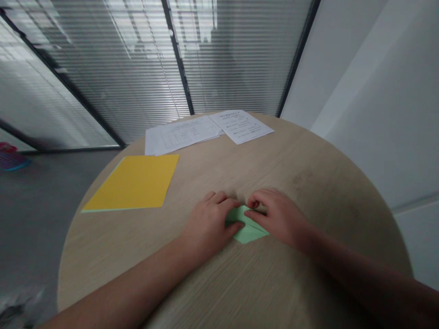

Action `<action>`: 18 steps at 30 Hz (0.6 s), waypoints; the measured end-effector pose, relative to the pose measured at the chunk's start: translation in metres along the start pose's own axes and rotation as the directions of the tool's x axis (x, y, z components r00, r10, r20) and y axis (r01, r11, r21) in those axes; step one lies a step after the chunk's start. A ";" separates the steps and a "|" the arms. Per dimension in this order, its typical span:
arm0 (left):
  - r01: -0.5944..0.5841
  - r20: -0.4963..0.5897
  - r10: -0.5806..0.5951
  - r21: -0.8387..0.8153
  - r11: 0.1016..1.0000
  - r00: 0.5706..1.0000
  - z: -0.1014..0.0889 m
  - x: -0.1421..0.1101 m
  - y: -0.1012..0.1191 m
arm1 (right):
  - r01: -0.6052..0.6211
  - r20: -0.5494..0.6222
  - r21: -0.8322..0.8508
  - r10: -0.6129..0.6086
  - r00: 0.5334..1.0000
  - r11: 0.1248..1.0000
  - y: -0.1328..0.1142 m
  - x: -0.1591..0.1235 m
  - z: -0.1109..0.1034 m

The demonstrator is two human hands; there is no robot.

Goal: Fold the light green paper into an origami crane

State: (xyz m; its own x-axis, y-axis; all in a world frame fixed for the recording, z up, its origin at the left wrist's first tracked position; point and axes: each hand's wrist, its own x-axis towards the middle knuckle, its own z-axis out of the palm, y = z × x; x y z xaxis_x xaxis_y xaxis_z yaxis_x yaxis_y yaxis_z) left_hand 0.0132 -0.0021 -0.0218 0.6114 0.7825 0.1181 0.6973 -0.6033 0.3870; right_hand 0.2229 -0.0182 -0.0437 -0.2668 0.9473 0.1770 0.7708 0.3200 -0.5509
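Observation:
A small folded piece of green paper (247,232) lies on the round wooden table in front of me, with crease lines and layered flaps on its upper side. My left hand (214,219) grips its left part, thumb on top and fingers along the far edge. At the far right edge, my right hand (274,212) pinches the paper between thumb and bent index finger. Parts of the paper are hidden under both hands.
Yellow paper (133,183) rests on the table (291,155) at the left, a green edge showing beneath it. Printed white sheets (185,132) and another printed sheet (242,125) lie at the far edge. Behind stand glass panels with blinds; a white wall (370,91) is at the right.

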 end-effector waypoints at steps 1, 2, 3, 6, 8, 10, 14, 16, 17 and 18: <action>-0.001 -0.006 0.001 -0.015 1.000 1.000 0.001 0.000 -0.001 | 0.009 0.000 -0.001 -0.009 1.000 1.000 -0.001 0.000 0.001; 0.000 -0.015 0.000 -0.031 1.000 1.000 0.001 0.001 -0.002 | 0.019 0.002 -0.001 -0.019 1.000 1.000 -0.001 0.001 0.001; 0.004 -0.022 -0.005 -0.044 0.999 1.000 0.002 0.002 -0.003 | 0.031 0.005 0.002 -0.031 1.000 1.000 -0.002 0.001 0.001; 0.009 -0.045 -0.012 -0.062 0.998 0.999 0.004 0.004 -0.006 | 0.068 0.018 0.005 -0.068 0.997 0.998 -0.003 0.000 0.001; -0.002 -0.055 -0.002 -0.073 0.997 0.998 0.005 0.005 -0.007 | 0.104 0.015 -0.002 -0.104 0.994 0.995 -0.002 -0.001 0.002; -0.022 -0.074 0.014 -0.101 0.995 0.997 0.007 0.005 -0.008 | 0.153 0.005 0.001 -0.153 0.988 0.988 0.000 -0.002 0.002; -0.070 -0.117 0.052 -0.160 0.985 0.992 0.012 0.005 -0.009 | 0.241 -0.023 0.000 -0.240 0.970 0.971 0.006 -0.003 0.003; -0.100 -0.131 0.078 -0.177 0.979 0.988 0.012 0.004 -0.010 | 0.291 -0.021 -0.025 -0.292 0.956 0.956 0.008 -0.004 0.003; -0.110 -0.133 0.087 -0.184 0.977 0.987 0.012 0.003 -0.010 | 0.316 -0.017 -0.040 -0.316 0.948 0.948 0.008 -0.005 0.002; -0.119 -0.130 0.095 -0.191 0.974 0.987 0.011 0.002 -0.010 | 0.335 -0.014 -0.056 -0.336 0.942 0.941 0.009 -0.006 0.002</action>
State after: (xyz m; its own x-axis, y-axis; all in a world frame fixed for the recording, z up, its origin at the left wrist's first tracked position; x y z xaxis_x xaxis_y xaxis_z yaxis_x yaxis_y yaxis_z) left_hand 0.0112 0.0041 -0.0354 0.6211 0.7350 0.2720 0.5355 -0.6514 0.5375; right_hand 0.2301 -0.0210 -0.0507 -0.5021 0.7847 0.3635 0.6679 0.6189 -0.4133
